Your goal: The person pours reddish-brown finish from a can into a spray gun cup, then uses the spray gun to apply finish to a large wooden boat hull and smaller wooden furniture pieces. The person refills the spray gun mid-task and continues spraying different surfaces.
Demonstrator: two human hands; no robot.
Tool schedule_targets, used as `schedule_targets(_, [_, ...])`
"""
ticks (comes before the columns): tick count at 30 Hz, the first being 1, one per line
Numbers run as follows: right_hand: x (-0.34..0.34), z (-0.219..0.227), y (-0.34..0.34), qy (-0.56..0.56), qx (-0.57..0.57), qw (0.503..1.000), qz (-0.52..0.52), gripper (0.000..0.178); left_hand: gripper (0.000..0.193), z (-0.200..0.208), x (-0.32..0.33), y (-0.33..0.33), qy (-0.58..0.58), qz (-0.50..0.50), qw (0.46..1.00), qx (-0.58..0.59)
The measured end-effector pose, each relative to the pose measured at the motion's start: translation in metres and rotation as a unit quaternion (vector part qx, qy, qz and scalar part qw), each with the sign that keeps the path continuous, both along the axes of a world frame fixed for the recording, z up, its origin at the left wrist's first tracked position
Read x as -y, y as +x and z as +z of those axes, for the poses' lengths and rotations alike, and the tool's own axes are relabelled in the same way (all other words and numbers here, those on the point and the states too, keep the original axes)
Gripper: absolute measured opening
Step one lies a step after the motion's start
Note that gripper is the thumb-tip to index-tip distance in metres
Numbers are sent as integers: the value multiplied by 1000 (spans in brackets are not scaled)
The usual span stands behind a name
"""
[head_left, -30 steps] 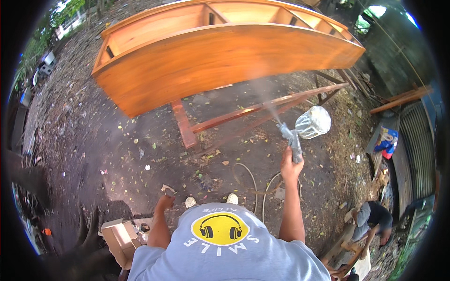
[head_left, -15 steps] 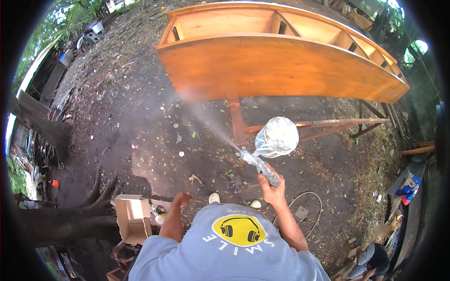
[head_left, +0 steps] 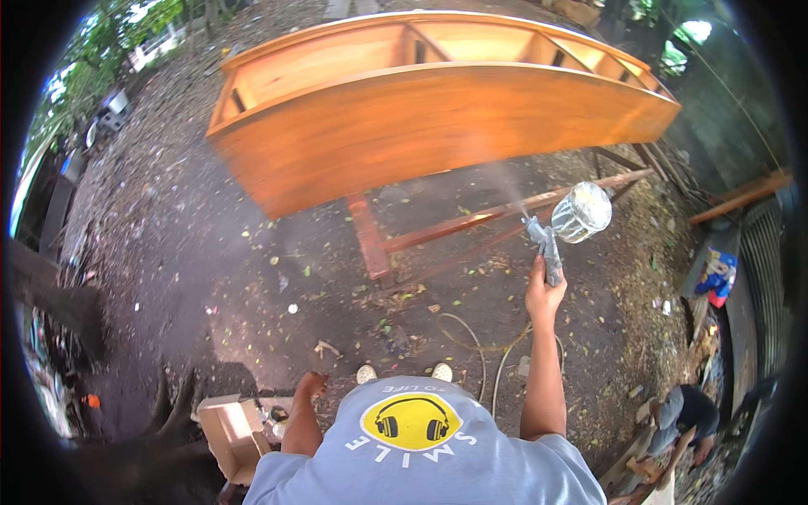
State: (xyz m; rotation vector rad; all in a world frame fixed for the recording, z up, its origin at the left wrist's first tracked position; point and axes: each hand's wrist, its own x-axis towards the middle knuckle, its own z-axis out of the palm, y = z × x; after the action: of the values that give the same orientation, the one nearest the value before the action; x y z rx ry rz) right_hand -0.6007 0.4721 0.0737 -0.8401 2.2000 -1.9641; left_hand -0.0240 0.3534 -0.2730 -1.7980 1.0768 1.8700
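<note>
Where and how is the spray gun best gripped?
Probably by its handle, coming from the wearer's side: the handle points back toward the body, while the nozzle faces the orange wooden shelf unit and the bulky, smeared cup sticks out rightward. The right hand wraps the handle now.

The long orange wooden cabinet [head_left: 438,126] looks smooth, slightly glossy; below the cabinet, a grey metal-looking spray gun [head_left: 548,246] bears a streaky, white-coated round cup [head_left: 584,212]; right of the cabinet, ridged grey metal sheeting [head_left: 767,265].
</note>
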Motion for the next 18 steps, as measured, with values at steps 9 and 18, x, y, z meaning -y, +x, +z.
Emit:
schedule_targets(9, [-16, 33, -105, -45, -63, 978, -196, 30, 30, 4, 21, -44, -131, -210, 967, -68])
schedule_targets(18, [4, 49, -57, -26, 11, 997, -75, 20, 39, 35, 1, -44, -148, -64, 987, 10])
